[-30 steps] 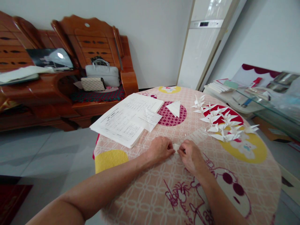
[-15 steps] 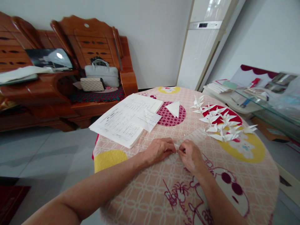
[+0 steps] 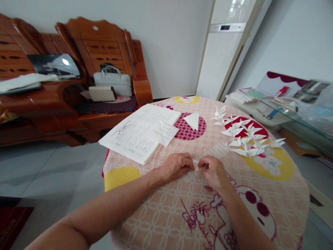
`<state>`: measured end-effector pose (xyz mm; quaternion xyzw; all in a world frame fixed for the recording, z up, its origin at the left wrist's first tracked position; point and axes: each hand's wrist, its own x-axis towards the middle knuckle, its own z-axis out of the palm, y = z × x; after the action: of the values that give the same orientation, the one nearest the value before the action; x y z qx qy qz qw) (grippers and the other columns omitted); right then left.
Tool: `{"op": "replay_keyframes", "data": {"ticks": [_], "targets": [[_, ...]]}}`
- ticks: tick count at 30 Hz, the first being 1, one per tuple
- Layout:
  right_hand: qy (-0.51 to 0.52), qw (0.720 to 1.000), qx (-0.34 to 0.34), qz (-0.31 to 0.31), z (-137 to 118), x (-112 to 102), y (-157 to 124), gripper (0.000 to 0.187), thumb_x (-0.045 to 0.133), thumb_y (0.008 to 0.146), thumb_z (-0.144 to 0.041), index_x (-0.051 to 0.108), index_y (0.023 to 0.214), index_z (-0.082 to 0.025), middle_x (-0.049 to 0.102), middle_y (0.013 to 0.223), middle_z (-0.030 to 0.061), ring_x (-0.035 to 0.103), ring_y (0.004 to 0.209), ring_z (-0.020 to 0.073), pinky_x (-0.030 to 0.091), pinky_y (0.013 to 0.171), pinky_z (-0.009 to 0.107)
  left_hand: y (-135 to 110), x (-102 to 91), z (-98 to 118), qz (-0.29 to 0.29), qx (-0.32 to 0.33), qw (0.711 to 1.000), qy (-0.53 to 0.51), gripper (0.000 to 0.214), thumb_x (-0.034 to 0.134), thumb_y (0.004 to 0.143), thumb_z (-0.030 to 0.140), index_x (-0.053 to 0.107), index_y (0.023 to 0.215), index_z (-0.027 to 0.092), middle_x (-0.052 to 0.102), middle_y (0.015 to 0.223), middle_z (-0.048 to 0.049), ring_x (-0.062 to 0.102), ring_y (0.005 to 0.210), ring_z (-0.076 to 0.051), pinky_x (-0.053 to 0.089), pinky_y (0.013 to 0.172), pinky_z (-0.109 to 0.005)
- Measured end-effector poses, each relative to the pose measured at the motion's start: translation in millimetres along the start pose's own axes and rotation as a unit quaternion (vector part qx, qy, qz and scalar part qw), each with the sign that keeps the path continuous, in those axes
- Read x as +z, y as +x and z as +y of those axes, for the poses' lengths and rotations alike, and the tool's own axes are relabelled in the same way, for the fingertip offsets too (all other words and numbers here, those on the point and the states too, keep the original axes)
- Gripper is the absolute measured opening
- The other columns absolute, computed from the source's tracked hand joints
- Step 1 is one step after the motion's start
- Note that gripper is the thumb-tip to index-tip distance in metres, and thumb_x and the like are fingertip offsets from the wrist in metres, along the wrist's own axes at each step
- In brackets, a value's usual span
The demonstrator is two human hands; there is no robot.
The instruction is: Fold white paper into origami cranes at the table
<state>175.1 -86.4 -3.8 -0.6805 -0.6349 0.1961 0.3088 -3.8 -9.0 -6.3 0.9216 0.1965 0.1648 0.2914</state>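
My left hand (image 3: 177,166) and my right hand (image 3: 213,171) rest on the round table's pink patterned cloth (image 3: 161,215), fingertips pinched together on a small folded piece of white paper (image 3: 196,163) between them. Most of that paper is hidden under my fingers. Several white paper cranes (image 3: 241,135) lie in a cluster to the right, beyond my right hand. A folded white paper triangle (image 3: 193,119) lies further back on a dark red spot.
A stack of printed sheets (image 3: 137,132) lies at the table's left, a smaller cut sheet (image 3: 168,132) on top. A wooden bench (image 3: 78,80) with a grey bag (image 3: 113,81) stands behind. A white standing unit (image 3: 223,48) and a cluttered glass shelf (image 3: 288,107) are at right.
Both hands stay pinched on the small paper; the fingers shift slightly and close tighter together. The view drifts a little.
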Motion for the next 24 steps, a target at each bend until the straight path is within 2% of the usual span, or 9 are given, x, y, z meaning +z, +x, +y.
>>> {"op": "replay_keyframes", "data": {"ticks": [3,7,9,14,19,24], "targets": [[0.028,1.000,0.001,-0.011,4.6,-1.0,0.5,0.024,0.049,0.064,0.000,0.067,0.069,-0.015,0.065,0.074,0.0048,0.060,0.070,0.0165,0.043,0.067,0.026,0.5,-0.6,0.0,0.001,-0.004,1.000,-0.009,0.016,0.056,0.086,0.016,0.072,0.085,0.019,0.064,0.089,-0.0021,0.061,0.081,-0.013,0.042,0.072,-0.020],[0.021,1.000,0.016,-0.014,2.2,0.0,0.9,0.010,0.059,0.069,-0.009,0.067,0.073,-0.015,0.066,0.075,0.0052,0.060,0.070,0.0174,0.043,0.065,0.027,2.0,-0.4,2.2,0.005,-0.020,1.000,-0.013,0.017,0.057,0.082,0.013,0.072,0.085,0.019,0.064,0.089,-0.0012,0.060,0.079,-0.012,0.042,0.072,-0.020],[0.003,1.000,0.021,-0.009,-1.5,0.8,1.1,0.004,0.064,0.068,-0.012,0.066,0.070,-0.015,0.065,0.074,0.0050,0.060,0.071,0.0180,0.042,0.065,0.027,3.0,0.6,4.6,0.016,-0.041,0.999,-0.006,0.015,0.059,0.079,0.013,0.071,0.084,0.019,0.064,0.086,-0.0005,0.059,0.076,-0.012,0.041,0.069,-0.020],[-0.007,0.999,0.035,-0.004,-7.2,1.1,0.8,0.003,0.065,0.068,-0.013,0.065,0.069,-0.016,0.064,0.072,0.0038,0.059,0.071,0.0178,0.042,0.065,0.027,6.7,4.1,9.3,0.046,-0.109,0.993,0.019,0.011,0.061,0.074,0.018,0.069,0.081,0.019,0.062,0.080,0.0004,0.055,0.070,-0.012,0.037,0.063,-0.022],[-0.004,0.999,0.041,-0.003,-7.2,0.7,0.3,0.005,0.065,0.068,-0.011,0.065,0.069,-0.016,0.064,0.073,0.0035,0.059,0.072,0.0173,0.042,0.066,0.027,10.6,1.8,7.7,0.021,-0.130,0.991,0.005,0.016,0.059,0.067,0.014,0.068,0.080,0.017,0.062,0.077,0.0005,0.054,0.066,-0.012,0.037,0.060,-0.022],[0.013,0.999,0.051,-0.005,-6.3,1.0,0.5,0.006,0.065,0.067,-0.011,0.065,0.070,-0.016,0.064,0.073,0.0034,0.060,0.070,0.0169,0.043,0.066,0.027,9.0,-9.5,3.2,-0.010,-0.113,0.993,-0.042,0.035,0.053,0.061,0.004,0.067,0.091,0.014,0.062,0.080,-0.0004,0.054,0.066,-0.011,0.039,0.061,-0.021]]}}
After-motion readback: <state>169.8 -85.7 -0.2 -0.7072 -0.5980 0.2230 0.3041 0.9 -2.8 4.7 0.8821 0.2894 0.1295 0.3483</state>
